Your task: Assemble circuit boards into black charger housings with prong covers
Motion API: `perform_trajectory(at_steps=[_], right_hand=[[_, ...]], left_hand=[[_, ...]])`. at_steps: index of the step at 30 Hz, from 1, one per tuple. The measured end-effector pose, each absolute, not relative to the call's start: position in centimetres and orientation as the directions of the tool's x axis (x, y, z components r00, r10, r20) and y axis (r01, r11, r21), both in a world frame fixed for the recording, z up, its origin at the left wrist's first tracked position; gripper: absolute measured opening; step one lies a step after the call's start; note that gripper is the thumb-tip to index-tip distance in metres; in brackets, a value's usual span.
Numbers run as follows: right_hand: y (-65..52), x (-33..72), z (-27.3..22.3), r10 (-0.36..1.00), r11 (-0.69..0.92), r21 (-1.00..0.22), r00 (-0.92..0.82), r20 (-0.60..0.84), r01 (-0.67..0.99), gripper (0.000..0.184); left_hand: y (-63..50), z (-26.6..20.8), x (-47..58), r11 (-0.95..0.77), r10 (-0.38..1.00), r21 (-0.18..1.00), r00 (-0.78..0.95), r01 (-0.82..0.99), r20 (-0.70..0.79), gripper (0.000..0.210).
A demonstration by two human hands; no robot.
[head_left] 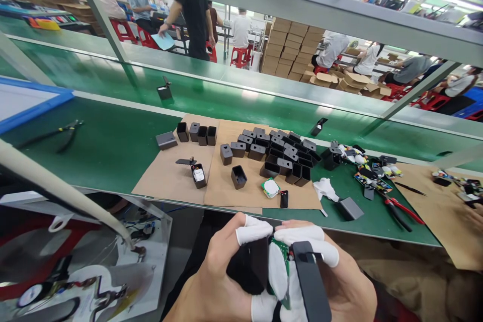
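Close in front of me, my left hand (pixel 222 261) grips a black plastic case (pixel 251 269), white finger cots on its fingertips. My right hand (pixel 339 266), also in white finger cots, holds a green circuit board (pixel 286 274) with a white oval pad (pixel 278 270). A flat black cover (pixel 311 282) is wired to that board and lies along the right fingers. The board's edge is right beside the case; whether it is partly inside, I cannot tell. On the cardboard beyond lie another board with a white round pad (pixel 270 187) and a single open case (pixel 239 177).
Many black cases (pixel 277 151) stand grouped on the cardboard (pixel 221 193). To the right are red-handled pliers (pixel 402 211), a grey-black box (pixel 350 209) and piled boards (pixel 372 168). Cutters (pixel 68 131) lie left. A grey pole (pixel 75 186) slants across the left foreground.
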State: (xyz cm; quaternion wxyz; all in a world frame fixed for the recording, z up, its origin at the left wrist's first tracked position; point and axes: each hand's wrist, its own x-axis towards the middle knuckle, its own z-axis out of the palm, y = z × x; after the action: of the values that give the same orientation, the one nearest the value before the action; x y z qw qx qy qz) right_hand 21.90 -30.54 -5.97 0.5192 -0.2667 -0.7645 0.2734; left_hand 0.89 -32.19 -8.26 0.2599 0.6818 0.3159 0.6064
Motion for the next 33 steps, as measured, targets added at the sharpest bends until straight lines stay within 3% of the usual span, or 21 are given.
perform_trajectory(at_steps=[13, 19, 28, 33], right_hand=[[-30.4, 21.9, -5.4, 0.716, 0.665, -0.738, -0.38, 0.586, 0.116, 0.05], [-30.5, 21.9, -5.5, 0.715, 0.662, -0.738, -0.403, 0.572, 0.127, 0.056], [-31.5, 21.2, -5.2, 0.9, 0.391, -0.879, -0.311, 0.305, 0.271, 0.061], [-31.5, 21.4, -7.1, 0.913, 0.366, -0.89, -0.289, 0.288, 0.271, 0.065]], left_hand=[[-32.3, -8.2, 0.9, -0.656, 0.753, 0.737, 0.07, 0.163, 0.655, 0.08], [-32.4, -7.9, 0.9, -0.644, 0.764, 0.756, 0.05, 0.121, 0.643, 0.083], [-32.7, -8.9, 2.0, -0.588, 0.806, 0.808, -0.064, 0.029, 0.588, 0.081], [-33.7, -10.6, 3.3, -0.424, 0.901, 0.891, -0.171, -0.16, 0.398, 0.085]])
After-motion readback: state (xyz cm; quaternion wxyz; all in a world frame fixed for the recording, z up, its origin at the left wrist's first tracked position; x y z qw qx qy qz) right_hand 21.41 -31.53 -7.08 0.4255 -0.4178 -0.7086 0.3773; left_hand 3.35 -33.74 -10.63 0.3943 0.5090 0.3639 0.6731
